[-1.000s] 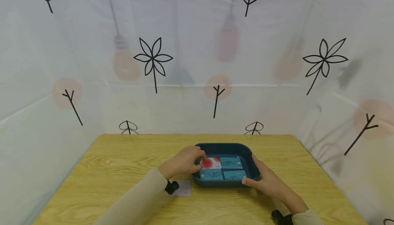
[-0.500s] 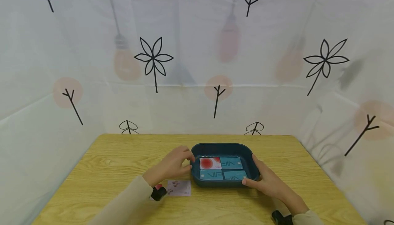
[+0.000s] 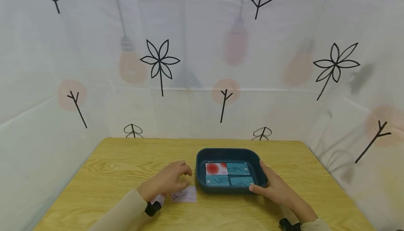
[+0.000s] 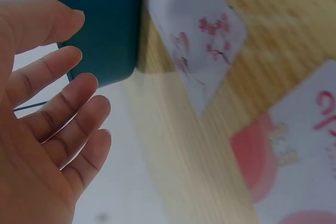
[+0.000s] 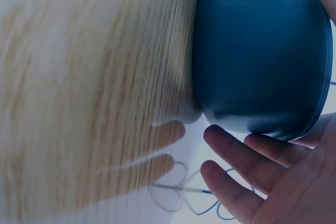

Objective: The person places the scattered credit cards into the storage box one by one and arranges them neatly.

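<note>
A dark teal tray (image 3: 231, 190) with rounded corners stands on the table. Inside lie several cards: a white card with a red circle (image 3: 216, 169) at its far left, and blue VIP cards (image 3: 217, 180) beside and in front. My right hand (image 3: 277, 189) holds the tray's right end, thumb over the near rim and fingers along the side; in the right wrist view two fingers extend free. Left of the tray, my left hand (image 3: 168, 180) hovers, fingers loosely bent and nothing in them. Beneath it are a pale flowered card (image 3: 186, 194) and a white-and-pink card (image 4: 294, 150), partly hidden in the head view.
The wood-grain table (image 3: 221, 213) ends at a white curtain (image 3: 195, 115) with plant drawings, which hangs behind it and along both sides. A black wrist camera (image 3: 153, 209) sits on the left wrist, over the table's front part.
My left hand has come out of the tray, away from the red-circle card, and moved left and nearer over the loose cards. My right hand stays on the tray.
</note>
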`<state>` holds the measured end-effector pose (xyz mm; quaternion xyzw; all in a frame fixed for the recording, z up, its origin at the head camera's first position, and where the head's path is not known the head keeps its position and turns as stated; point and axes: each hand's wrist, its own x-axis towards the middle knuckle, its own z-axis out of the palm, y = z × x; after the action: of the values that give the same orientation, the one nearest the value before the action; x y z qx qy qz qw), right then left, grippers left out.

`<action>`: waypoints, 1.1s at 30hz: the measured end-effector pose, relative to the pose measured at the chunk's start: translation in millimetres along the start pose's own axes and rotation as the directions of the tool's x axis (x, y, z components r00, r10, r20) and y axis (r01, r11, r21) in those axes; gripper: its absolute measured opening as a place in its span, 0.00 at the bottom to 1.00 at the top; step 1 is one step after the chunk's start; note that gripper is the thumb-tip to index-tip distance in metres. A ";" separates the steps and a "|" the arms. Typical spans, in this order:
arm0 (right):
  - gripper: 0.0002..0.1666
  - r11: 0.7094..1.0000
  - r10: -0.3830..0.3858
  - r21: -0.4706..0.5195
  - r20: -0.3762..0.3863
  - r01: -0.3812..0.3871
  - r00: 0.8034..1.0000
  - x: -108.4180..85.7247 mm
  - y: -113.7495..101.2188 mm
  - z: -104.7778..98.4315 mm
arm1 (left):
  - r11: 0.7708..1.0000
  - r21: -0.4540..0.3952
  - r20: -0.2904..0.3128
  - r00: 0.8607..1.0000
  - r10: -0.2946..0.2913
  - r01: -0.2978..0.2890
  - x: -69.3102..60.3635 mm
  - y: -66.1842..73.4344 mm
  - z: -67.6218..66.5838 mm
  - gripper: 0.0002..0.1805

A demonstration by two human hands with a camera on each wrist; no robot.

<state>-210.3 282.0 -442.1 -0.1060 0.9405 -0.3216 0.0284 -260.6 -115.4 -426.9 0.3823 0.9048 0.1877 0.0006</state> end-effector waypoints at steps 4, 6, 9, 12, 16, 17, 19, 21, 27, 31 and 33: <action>0.63 1.000 0.004 0.002 -0.001 -0.004 1.000 -0.7 -0.2 0.2 | 1.000 -0.016 0.031 0.999 -0.015 0.015 -6.1 -2.6 1.1 0.13; 0.62 1.000 0.005 0.006 0.001 -0.005 1.000 -0.6 -0.5 0.3 | 0.999 -0.021 0.045 0.999 -0.028 0.029 -9.5 -4.2 1.7 0.14; 0.62 1.000 0.004 0.008 0.007 -0.005 1.000 -0.3 -0.7 0.4 | 0.999 -0.018 0.054 0.998 -0.034 0.035 -15.2 -7.0 2.0 0.15; 0.62 1.000 0.002 0.002 0.003 -0.002 1.000 0.0 -0.6 0.7 | 0.999 -0.015 0.046 0.999 -0.027 0.028 -20.6 -10.2 1.8 0.15; 0.63 1.000 0.000 -0.007 -0.005 0.000 1.000 0.0 -0.5 1.0 | 1.000 -0.004 0.048 0.998 -0.029 0.029 -27.1 -16.6 1.6 0.15; 0.63 1.000 0.003 -0.006 -0.004 -0.003 1.000 -0.1 -0.6 1.0 | 0.999 -0.007 0.054 0.998 -0.037 0.038 -28.7 -18.7 1.5 0.15; 0.63 1.000 0.011 -0.005 -0.003 -0.011 1.000 -0.3 -1.0 0.9 | 0.998 -0.025 0.067 0.996 -0.062 0.064 -32.0 -23.2 0.9 0.16; 0.63 1.000 0.016 -0.001 -0.002 -0.016 1.000 -0.4 -1.2 0.9 | 0.995 -0.051 0.077 0.994 -0.082 0.086 -35.2 -27.8 -0.6 0.17; 0.63 1.000 0.018 -0.005 -0.008 -0.018 1.000 -0.3 -0.4 1.5 | 0.993 -0.077 0.093 0.992 -0.082 0.089 -45.2 -39.4 -6.6 0.21; 0.63 1.000 0.020 -0.005 -0.009 -0.020 1.000 -0.3 -0.7 1.4 | 0.994 -0.059 0.111 0.990 -0.088 0.095 -52.7 -45.2 -9.6 0.25; 0.63 1.000 0.019 -0.003 -0.010 -0.019 1.000 -0.6 -1.2 1.3 | 0.992 -0.058 0.126 0.987 -0.100 0.108 -56.9 -47.7 -10.6 0.27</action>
<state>-209.3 280.4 -442.4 -0.0957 0.9421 -0.3202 0.0265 -254.8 -188.8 -441.4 0.3449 0.9153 0.1927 0.0785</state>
